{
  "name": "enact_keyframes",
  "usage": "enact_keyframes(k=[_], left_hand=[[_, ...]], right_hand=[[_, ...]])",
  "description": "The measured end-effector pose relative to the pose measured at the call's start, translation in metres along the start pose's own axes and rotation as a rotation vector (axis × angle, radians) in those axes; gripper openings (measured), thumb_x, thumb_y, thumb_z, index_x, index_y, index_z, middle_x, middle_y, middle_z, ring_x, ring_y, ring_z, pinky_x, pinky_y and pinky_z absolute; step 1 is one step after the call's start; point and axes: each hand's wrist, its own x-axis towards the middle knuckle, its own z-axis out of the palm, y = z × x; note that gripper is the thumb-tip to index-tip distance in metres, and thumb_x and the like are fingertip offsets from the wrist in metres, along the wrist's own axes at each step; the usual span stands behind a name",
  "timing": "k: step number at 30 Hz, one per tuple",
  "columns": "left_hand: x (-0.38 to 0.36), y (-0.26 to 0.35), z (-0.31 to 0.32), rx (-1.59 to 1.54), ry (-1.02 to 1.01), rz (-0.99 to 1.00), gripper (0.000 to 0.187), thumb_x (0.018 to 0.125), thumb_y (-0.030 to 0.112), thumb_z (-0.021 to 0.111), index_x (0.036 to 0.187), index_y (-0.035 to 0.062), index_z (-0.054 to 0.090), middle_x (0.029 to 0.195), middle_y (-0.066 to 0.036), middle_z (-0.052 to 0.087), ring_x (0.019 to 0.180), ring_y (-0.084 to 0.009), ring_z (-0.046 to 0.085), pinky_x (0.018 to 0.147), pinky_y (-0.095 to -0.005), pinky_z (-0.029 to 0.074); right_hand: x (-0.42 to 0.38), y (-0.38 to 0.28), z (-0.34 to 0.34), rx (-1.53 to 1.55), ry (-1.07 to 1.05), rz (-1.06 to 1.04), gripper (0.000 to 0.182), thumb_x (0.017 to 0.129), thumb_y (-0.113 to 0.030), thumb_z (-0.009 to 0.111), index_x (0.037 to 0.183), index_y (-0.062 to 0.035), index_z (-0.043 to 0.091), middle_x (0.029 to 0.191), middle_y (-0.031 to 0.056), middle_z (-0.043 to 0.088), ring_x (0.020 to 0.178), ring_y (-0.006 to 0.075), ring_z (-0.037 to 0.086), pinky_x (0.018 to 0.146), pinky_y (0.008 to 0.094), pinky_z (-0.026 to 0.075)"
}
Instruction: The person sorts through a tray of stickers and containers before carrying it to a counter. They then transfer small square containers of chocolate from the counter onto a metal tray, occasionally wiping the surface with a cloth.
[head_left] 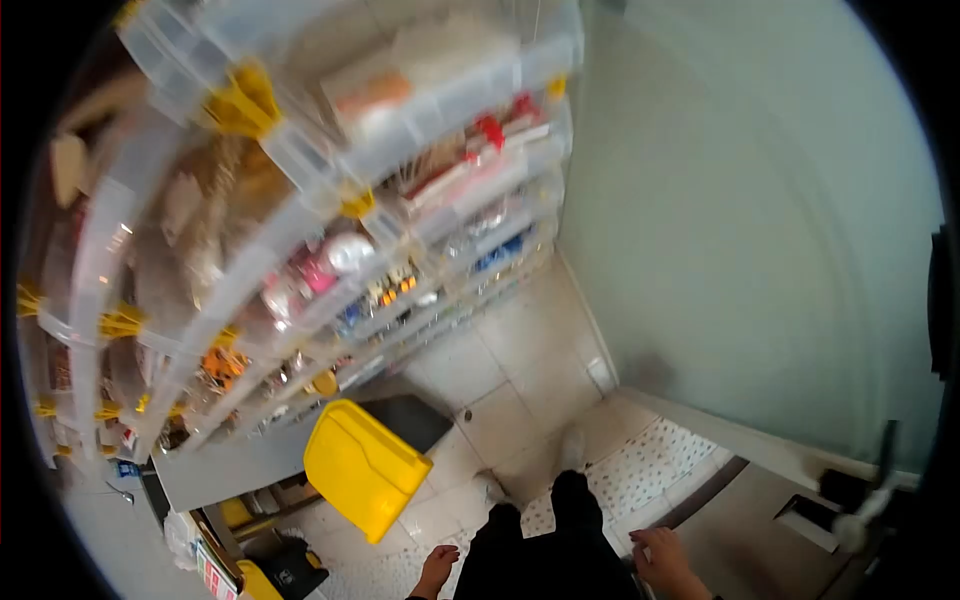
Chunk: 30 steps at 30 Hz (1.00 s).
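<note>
My left hand (437,570) hangs low at my left side, nothing visible in it, its fingers loosely bent and slightly apart. On the other side of my dark trousers (535,565), my right hand (660,558) is also empty, with the fingers a little spread. Neither hand touches an object. Closest to the left hand is a yellow chair or stool seat (365,470), still well apart from it. The right hand is nearest to a brown-grey surface (735,530) at the lower right.
Clear plastic bins (450,110) with yellow clips, filled with small coloured goods, are stacked at the left. A pale wall or panel (740,200) rises at the right. Tiled floor (520,400) runs ahead past a speckled strip (640,465). A black-and-yellow container (290,570) stands lower left.
</note>
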Motion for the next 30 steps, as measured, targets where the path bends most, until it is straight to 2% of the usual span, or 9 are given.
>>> enact_keyframes(k=[2, 5, 6, 8, 12, 19, 22, 27, 30], left_hand=[[0.005, -0.051, -0.009, 0.249, 0.063, 0.055, 0.030, 0.084, 0.023, 0.051, 0.104, 0.0023, 0.058, 0.090, -0.007, 0.064, 0.084, -0.0191, 0.059, 0.077, -0.0264, 0.046], [-0.030, -0.041, -0.020, 0.189, -0.085, -0.334, 0.041, 0.085, 0.032, 0.051, 0.119, 0.0077, 0.051, 0.108, -0.008, 0.059, 0.096, -0.0204, 0.055, 0.084, -0.0321, 0.044], [-0.047, -0.039, -0.027, 0.199, -0.079, -0.339, 0.041, 0.085, 0.032, 0.051, 0.119, 0.0077, 0.051, 0.108, -0.008, 0.059, 0.096, -0.0204, 0.055, 0.084, -0.0321, 0.044], [-0.082, -0.032, -0.037, 0.107, -0.240, -0.251, 0.050, 0.082, 0.047, 0.050, 0.125, 0.0227, 0.042, 0.109, -0.005, 0.052, 0.094, -0.0198, 0.048, 0.080, -0.0408, 0.042], [-0.093, 0.025, -0.034, -0.003, -0.353, -0.530, 0.055, 0.080, 0.050, 0.052, 0.126, 0.0227, 0.041, 0.111, -0.004, 0.052, 0.096, -0.0193, 0.049, 0.080, -0.0391, 0.041], [-0.081, 0.023, -0.048, 0.214, -0.477, -0.305, 0.064, 0.080, 0.051, 0.053, 0.133, 0.0217, 0.031, 0.127, -0.005, 0.044, 0.116, -0.0211, 0.040, 0.085, -0.0462, 0.039], [-0.064, 0.011, -0.064, 0.233, -0.411, -0.557, 0.066, 0.086, 0.044, 0.048, 0.139, 0.0150, 0.021, 0.136, -0.008, 0.035, 0.116, -0.0216, 0.041, 0.095, -0.0436, 0.033], [-0.077, -0.046, -0.112, 0.001, -0.440, -0.324, 0.050, 0.088, 0.044, 0.045, 0.129, 0.0152, 0.043, 0.121, -0.001, 0.051, 0.104, -0.0170, 0.048, 0.087, -0.0274, 0.039], [-0.104, -0.038, -0.118, -0.041, -0.512, -0.362, 0.044, 0.089, 0.042, 0.044, 0.121, 0.0142, 0.051, 0.110, -0.002, 0.058, 0.092, -0.0164, 0.054, 0.082, -0.0278, 0.043]], right_hand=[[-0.013, 0.057, 0.067, 0.209, -0.679, 0.458, 0.056, 0.081, -0.037, 0.055, 0.124, -0.0044, 0.043, 0.120, 0.0250, 0.046, 0.107, 0.0347, 0.047, 0.089, 0.0402, 0.038], [-0.028, 0.087, 0.143, 0.349, -0.860, 0.448, 0.078, 0.081, -0.053, 0.052, 0.135, -0.0030, 0.027, 0.130, 0.0284, 0.036, 0.118, 0.0412, 0.038, 0.098, 0.0411, 0.032], [-0.033, 0.095, 0.163, 0.380, -0.950, 0.415, 0.091, 0.080, -0.060, 0.048, 0.140, -0.0025, 0.010, 0.139, 0.0316, 0.016, 0.125, 0.0434, 0.030, 0.102, 0.0401, 0.028], [-0.033, 0.079, 0.169, 0.368, -0.986, 0.492, 0.095, 0.079, -0.061, 0.048, 0.140, -0.0026, 0.004, 0.140, 0.0326, 0.009, 0.127, 0.0439, 0.023, 0.103, 0.0401, 0.025], [-0.034, 0.065, 0.170, 0.390, -1.056, 0.624, 0.102, 0.077, -0.065, 0.047, 0.139, -0.0050, -0.009, 0.139, 0.0354, -0.005, 0.131, 0.0455, 0.008, 0.106, 0.0418, 0.019], [-0.049, 0.071, 0.185, 0.454, -1.053, 0.714, 0.108, 0.074, -0.066, 0.052, 0.139, -0.0113, -0.013, 0.144, 0.0254, -0.006, 0.134, 0.0382, 0.005, 0.106, 0.0435, 0.019], [-0.045, 0.045, 0.144, 0.778, -1.168, 1.126, 0.113, 0.070, -0.068, 0.054, 0.139, -0.0129, -0.017, 0.147, 0.0159, -0.006, 0.134, 0.0323, 0.006, 0.105, 0.0479, 0.017], [-0.053, 0.004, 0.129, 0.759, -1.013, 1.119, 0.115, 0.066, -0.074, 0.051, 0.140, -0.0136, -0.014, 0.147, 0.0142, -0.009, 0.135, 0.0313, 0.002, 0.104, 0.0508, 0.017], [-0.040, -0.007, 0.125, 0.584, -1.004, 0.942, 0.113, 0.067, -0.076, 0.048, 0.139, -0.0182, -0.017, 0.147, 0.0150, -0.005, 0.130, 0.0374, 0.020, 0.101, 0.0512, 0.023]])
